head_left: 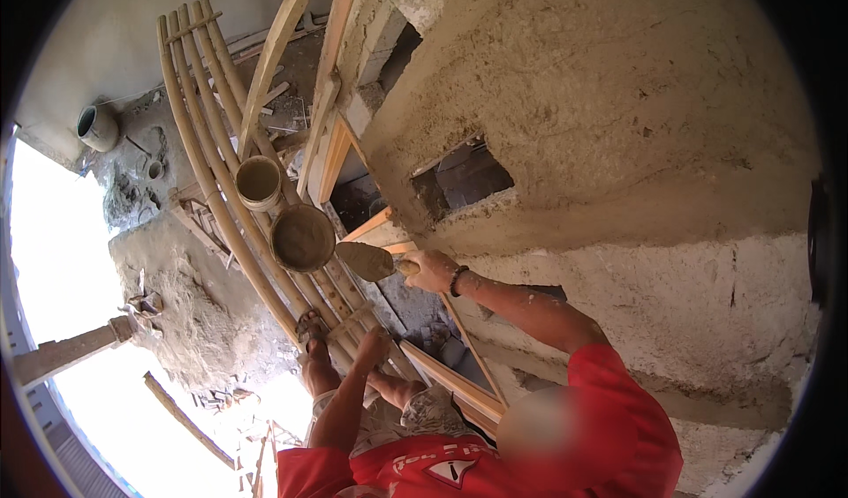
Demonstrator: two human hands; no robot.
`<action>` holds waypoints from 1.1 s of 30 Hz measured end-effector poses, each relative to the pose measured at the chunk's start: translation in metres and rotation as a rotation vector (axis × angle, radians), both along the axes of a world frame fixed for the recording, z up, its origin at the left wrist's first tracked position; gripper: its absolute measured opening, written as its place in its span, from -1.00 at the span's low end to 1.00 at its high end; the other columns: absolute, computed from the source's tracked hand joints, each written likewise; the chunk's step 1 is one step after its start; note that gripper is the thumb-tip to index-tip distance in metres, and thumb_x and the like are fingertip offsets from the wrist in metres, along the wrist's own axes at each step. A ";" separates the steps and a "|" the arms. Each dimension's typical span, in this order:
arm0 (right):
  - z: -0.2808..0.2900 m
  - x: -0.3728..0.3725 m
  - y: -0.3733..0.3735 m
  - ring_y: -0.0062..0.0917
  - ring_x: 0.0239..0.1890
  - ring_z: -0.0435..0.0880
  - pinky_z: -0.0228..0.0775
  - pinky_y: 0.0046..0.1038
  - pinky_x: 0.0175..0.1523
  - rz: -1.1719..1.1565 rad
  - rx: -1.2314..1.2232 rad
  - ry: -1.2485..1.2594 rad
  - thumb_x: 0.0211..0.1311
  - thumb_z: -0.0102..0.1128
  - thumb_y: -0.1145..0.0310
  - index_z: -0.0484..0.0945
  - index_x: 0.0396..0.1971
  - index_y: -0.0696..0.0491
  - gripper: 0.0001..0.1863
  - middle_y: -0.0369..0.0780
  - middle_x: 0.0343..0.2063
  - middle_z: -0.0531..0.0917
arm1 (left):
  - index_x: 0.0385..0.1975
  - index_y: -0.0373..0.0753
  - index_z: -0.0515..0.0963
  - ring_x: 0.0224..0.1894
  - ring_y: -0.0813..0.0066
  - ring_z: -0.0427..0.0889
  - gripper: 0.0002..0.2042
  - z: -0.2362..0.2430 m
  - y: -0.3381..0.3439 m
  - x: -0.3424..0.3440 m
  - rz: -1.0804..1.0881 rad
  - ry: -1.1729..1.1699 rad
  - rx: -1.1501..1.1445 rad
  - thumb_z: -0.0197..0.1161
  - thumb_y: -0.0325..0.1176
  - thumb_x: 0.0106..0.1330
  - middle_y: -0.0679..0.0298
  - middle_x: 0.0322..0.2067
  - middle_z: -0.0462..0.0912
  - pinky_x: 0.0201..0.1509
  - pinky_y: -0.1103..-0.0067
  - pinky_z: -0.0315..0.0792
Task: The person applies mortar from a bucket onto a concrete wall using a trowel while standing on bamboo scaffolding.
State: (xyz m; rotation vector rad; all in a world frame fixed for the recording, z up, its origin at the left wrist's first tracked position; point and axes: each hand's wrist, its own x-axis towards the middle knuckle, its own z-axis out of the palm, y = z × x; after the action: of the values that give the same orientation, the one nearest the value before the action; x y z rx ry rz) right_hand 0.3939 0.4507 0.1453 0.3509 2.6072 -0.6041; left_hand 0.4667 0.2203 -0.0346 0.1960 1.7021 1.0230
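Note:
My right hand [431, 271] grips the handle of a pointed trowel [367, 261]. Grey-brown mortar coats the blade, which lies just right of a round basin of mortar [302, 237]. A bucket [259, 199] stands behind the basin, both on the long wooden poles of a platform [208, 158]. My left hand [374, 343] hangs lower, over the platform near my legs. Its fingers look curled in, and whatever they may hold is hidden.
On the right rises a rough plastered wall [618, 136] with a square opening [464, 178]. Wooden frames [455, 383] line its near side. Down on the ground are another bucket [97, 129], a heap of sand [185, 290] and scattered rubble. A beam [71, 350] juts in from the left.

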 end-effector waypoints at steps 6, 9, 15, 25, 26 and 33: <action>-0.215 -0.056 -0.042 0.02 -0.26 0.63 0.47 0.00 -0.17 0.031 -0.016 -0.143 0.36 -0.04 0.12 0.51 -0.09 0.06 -0.65 0.08 -0.34 0.65 | -0.07 -0.32 0.54 -0.11 0.05 0.65 -0.63 -0.108 -0.071 0.016 0.053 0.118 -0.018 0.15 -0.20 0.23 -0.04 -0.22 0.66 -0.03 0.31 0.49; -0.303 -0.107 -0.053 -0.05 -0.26 0.66 0.59 -0.11 -0.20 0.127 0.207 -0.146 0.36 -0.04 0.23 0.47 -0.04 0.05 -0.71 0.07 -0.32 0.61 | -0.04 -0.30 0.47 -0.04 -0.07 0.58 -0.64 -0.131 -0.084 0.017 0.037 0.053 -0.116 0.12 -0.17 0.30 -0.06 -0.15 0.62 0.01 0.24 0.43; -0.434 -0.184 -0.059 -0.08 -0.25 0.64 0.57 -0.09 -0.26 0.138 0.294 -0.221 0.39 -0.08 0.28 0.48 -0.03 0.07 -0.72 0.08 -0.26 0.59 | 0.05 -0.32 0.46 -0.04 -0.01 0.60 -0.56 -0.126 -0.075 0.004 0.169 -0.078 0.013 0.26 -0.23 0.23 -0.05 -0.11 0.60 0.04 0.30 0.44; -0.561 -0.164 -0.142 -0.10 -0.01 0.59 0.48 -0.15 0.01 -0.035 -0.133 0.119 0.16 0.14 0.26 0.51 -0.02 0.01 -0.63 -0.03 -0.13 0.63 | 0.17 -0.29 0.35 -0.07 0.06 0.61 -0.52 -0.137 -0.093 0.002 0.209 -0.036 0.014 0.18 -0.29 0.26 -0.04 -0.12 0.55 -0.01 0.32 0.45; -0.551 -0.158 -0.142 -0.11 -0.01 0.59 0.49 -0.16 0.00 -0.095 -0.196 0.128 0.16 0.14 0.26 0.51 -0.01 0.01 -0.62 -0.04 -0.12 0.62 | 0.20 -0.28 0.31 -0.09 0.06 0.60 -0.51 -0.135 -0.094 0.000 0.221 0.004 0.049 0.17 -0.40 0.25 -0.03 -0.14 0.54 -0.08 0.34 0.46; -0.542 -0.122 -0.090 -0.04 -0.21 0.63 0.50 -0.08 -0.17 -0.090 -0.192 0.164 0.24 0.13 0.18 0.45 0.07 -0.03 -0.58 0.01 -0.30 0.65 | 0.16 -0.30 0.37 0.04 0.16 0.56 -0.58 -0.140 -0.075 -0.002 0.077 -0.120 -0.015 0.12 -0.41 0.28 0.01 -0.03 0.53 0.06 0.39 0.42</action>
State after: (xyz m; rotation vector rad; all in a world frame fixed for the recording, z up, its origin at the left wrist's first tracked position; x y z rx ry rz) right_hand 0.2721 0.3607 -0.3970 0.3730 2.6689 -0.9434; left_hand 0.4648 0.1448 -0.1741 0.0583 1.6177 1.0580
